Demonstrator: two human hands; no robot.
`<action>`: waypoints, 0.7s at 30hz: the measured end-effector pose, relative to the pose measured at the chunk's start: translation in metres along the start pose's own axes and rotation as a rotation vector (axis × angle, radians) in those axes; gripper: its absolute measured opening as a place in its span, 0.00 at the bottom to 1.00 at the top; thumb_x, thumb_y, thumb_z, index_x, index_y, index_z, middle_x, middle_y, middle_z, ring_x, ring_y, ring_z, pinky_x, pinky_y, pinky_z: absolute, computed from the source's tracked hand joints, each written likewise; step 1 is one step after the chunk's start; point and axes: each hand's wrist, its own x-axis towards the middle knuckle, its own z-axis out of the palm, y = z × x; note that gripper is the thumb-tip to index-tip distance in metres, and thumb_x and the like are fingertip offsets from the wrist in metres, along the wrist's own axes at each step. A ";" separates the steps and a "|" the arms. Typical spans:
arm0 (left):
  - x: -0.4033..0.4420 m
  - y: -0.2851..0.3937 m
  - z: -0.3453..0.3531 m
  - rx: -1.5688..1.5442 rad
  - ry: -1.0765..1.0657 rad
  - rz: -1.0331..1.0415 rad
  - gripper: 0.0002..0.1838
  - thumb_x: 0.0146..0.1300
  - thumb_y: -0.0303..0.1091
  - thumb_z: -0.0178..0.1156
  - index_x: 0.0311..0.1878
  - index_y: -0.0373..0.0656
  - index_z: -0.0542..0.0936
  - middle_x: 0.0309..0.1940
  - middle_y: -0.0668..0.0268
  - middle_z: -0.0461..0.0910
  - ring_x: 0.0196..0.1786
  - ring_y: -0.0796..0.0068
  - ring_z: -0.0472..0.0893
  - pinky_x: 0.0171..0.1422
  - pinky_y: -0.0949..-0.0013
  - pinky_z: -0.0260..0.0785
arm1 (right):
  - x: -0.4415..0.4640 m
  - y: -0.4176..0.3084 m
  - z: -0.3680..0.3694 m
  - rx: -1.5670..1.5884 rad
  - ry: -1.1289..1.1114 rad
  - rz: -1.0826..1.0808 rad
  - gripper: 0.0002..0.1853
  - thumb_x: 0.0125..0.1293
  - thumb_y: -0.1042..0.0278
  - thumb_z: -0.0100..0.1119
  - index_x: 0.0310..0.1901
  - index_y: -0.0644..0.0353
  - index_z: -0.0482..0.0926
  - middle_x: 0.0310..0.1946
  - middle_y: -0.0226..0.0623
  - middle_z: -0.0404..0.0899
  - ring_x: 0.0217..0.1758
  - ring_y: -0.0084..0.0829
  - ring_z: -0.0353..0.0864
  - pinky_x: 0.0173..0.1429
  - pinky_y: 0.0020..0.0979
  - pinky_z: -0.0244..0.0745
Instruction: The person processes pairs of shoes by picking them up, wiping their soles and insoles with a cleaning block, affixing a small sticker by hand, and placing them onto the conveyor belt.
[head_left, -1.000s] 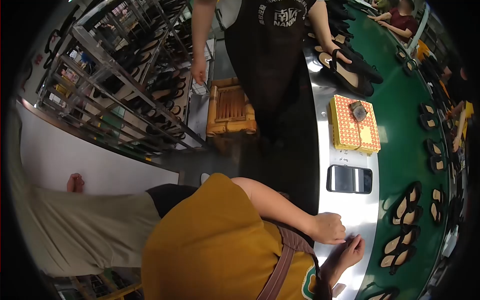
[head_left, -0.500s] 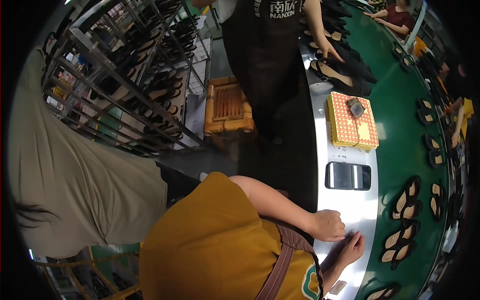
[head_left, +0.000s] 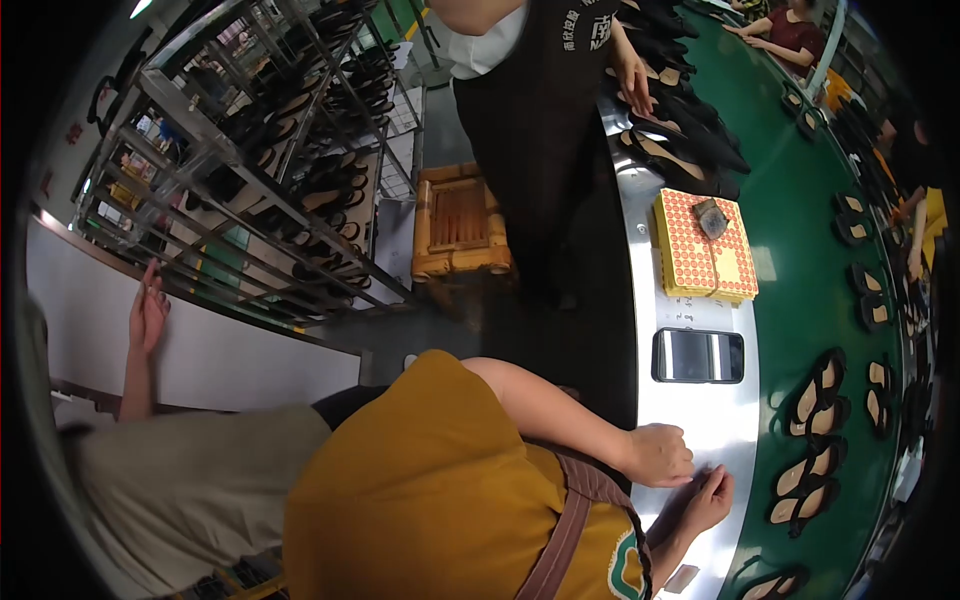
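My left hand point(head_left: 657, 455) is closed over the metal edge strip of the bench point(head_left: 690, 412), its fingers curled under. Just beside it is my right hand point(head_left: 708, 503), its fingers bent and pressed together near the thumb. Whatever either hand may hold is hidden or too small to name. A black phone point(head_left: 698, 356) lies flat on the strip above my left hand. Beyond the phone sits a stack of yellow sheets with red round stickers point(head_left: 700, 262), a dark grey lump point(head_left: 711, 217) on top.
Black sandals point(head_left: 806, 483) lie in pairs on the green belt point(head_left: 780, 300). A co-worker in a dark apron point(head_left: 540, 150) stands by more shoes. A bamboo stool point(head_left: 462, 222) and a metal shoe rack point(head_left: 250, 160) are at left, near a person in khaki point(head_left: 200, 480).
The co-worker in the apron has shifted, and their hand has drawn back from the nearest sandal. The person in khaki has moved lower in view, exposing a raised hand and a white panel. My hands stay put.
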 end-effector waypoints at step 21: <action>0.028 0.013 -0.018 -0.056 -0.218 0.051 0.13 0.56 0.29 0.63 0.21 0.43 0.69 0.19 0.63 0.68 0.23 0.59 0.70 0.29 0.61 0.57 | 0.049 -0.017 -0.134 -0.659 0.431 -0.148 0.19 0.58 0.62 0.64 0.51 0.55 0.76 0.39 0.38 0.79 0.44 0.43 0.78 0.50 0.37 0.72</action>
